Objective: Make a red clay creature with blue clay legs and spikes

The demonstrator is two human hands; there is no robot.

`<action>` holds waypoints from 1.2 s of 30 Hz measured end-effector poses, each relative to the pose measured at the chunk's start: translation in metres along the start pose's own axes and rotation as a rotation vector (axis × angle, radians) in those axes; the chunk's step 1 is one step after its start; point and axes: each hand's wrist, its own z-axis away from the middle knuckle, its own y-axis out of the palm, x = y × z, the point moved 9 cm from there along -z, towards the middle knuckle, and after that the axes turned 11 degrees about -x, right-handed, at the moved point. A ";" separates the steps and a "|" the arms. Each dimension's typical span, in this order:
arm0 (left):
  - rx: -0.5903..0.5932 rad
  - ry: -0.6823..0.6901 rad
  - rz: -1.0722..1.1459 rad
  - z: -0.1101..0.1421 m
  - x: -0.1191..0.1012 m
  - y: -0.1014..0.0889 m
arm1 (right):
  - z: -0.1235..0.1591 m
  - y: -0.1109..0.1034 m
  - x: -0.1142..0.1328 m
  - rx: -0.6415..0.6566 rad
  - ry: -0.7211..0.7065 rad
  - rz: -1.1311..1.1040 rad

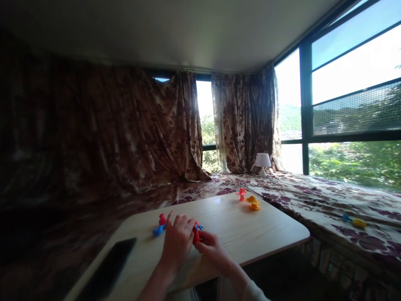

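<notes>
Over the table, both hands meet at a small red and blue plastic toy. My left hand is bent over its left side, one finger raised and the others curled toward it. From the right, my right hand pinches the red part between thumb and fingers. Much of the toy is hidden by the hands, so its kind cannot be made out. Just left of my left hand, a blue toy piece and a red toy piece lie on the wooden table.
A pinkish-red toy piece and yellow toy pieces sit at the table's far right. A dark flat slab lies at its left. Beyond are a white lamp and a blue and yellow toy on flowered cloth.
</notes>
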 end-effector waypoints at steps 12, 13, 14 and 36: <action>0.103 -0.510 0.450 0.002 0.060 0.018 | 0.000 -0.005 -0.007 -0.019 0.075 0.044; 0.124 -0.557 0.488 0.001 0.065 0.022 | 0.001 -0.005 -0.008 -0.017 0.075 0.049; 0.143 -0.582 0.510 0.000 0.067 0.026 | 0.001 -0.005 -0.008 -0.015 0.078 0.053; 0.243 -0.627 0.664 -0.003 0.052 0.034 | 0.001 -0.010 -0.008 -0.063 0.125 0.024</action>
